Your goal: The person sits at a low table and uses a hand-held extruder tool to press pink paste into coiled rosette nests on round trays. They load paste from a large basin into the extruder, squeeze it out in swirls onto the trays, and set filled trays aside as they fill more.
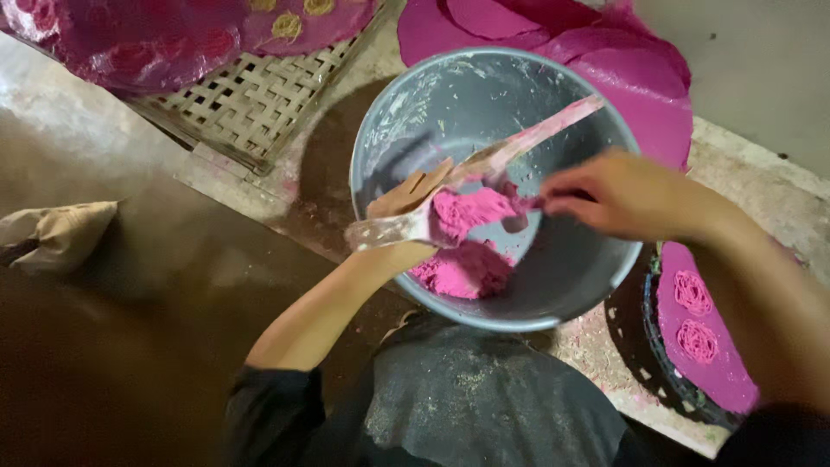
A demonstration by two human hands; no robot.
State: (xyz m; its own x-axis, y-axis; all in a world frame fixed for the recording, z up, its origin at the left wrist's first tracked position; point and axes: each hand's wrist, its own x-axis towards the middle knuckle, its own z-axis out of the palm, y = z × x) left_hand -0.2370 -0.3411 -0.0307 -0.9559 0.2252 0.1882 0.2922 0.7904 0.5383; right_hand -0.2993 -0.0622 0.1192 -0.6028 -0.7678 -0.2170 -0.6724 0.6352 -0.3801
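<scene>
Dark lap [467, 406] at 6 o'clock. Left hand [406, 203] grasps wooden paddle [484, 160]; right hand [618, 195] pinches pink dough [471, 233] in grey bowl [596, 277]. Step, judged: scraping paddle; next needs firm pull.

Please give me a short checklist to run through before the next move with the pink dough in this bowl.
1. Left hand grips the spatula: ok.
2. Right hand touches the pink dough: ok.
3. Dough sits inside the grey bowl, none over the rim: ok.
4. Bowl steady on its support: cannot tell.
5. Room left on the pink-lined tray at right, beside two noodle nests: ok.
</scene>
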